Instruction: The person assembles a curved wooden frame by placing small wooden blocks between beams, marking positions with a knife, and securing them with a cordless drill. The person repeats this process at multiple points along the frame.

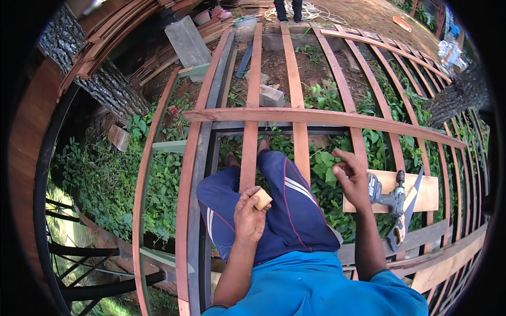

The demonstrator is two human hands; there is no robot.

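Note:
My left hand (249, 218) is closed round a small pale wooden block (263, 199), held over my lap between my knees. A reddish wooden slat (250, 158) runs away from just beyond it. My right hand (350, 178) is raised to the right of my knee, its fingers bent and apart, with nothing visible in them. Nearest to that hand is a light board (429, 192) laid across the slats. A cordless drill (389, 199) lies on the board. Beside it rests a handsaw (399, 227), its blade slanting away over the board's right part.
A long loose plank (316, 117) lies crosswise over the slats ahead. Between the slats are gaps with green plants (324, 166) below. Tree trunks (113, 87) stand on both sides. A concrete block (188, 42) and stacked timber are far left. Another person's legs (288, 9) show at the far edge.

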